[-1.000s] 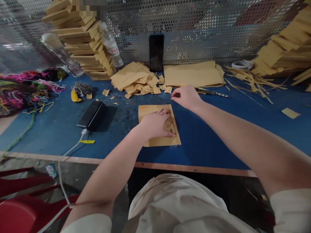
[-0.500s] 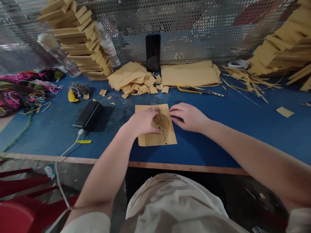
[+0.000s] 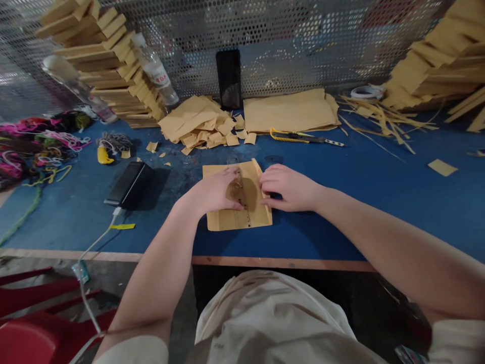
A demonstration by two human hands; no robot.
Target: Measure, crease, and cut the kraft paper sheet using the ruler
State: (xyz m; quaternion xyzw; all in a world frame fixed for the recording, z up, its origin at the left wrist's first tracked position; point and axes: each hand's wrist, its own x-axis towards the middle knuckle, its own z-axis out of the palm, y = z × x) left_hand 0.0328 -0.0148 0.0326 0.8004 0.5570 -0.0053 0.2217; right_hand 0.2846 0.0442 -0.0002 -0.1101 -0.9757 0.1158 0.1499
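My left hand (image 3: 215,191) grips a clear plastic ruler (image 3: 243,192) with dark markings and presses it against a sheet of brown paper (image 3: 223,220), fingers at its upper part and thumb lower down. The paper lies on the blue tabletop close to the front edge. At its right edge, my right hand (image 3: 286,187) has curled fingers and thumb on a narrow strip that is raised along the ruler's side. The palm of my left hand covers part of the ruler and the paper's left half.
Beyond the paper are brown scraps (image 3: 204,124), flat brown sheets (image 3: 290,114), a yellow utility knife (image 3: 290,136) and a propped phone (image 3: 229,78). A black power bank (image 3: 129,184) with a white cable sits left. Folded-paper stacks (image 3: 117,76), a bottle (image 3: 156,73) and yarn (image 3: 34,144) stand farther back.
My right hand has moved in to the paper's right edge, which now stands up as a narrow strip. My left hand stays on the ruler. The view has shifted slightly.
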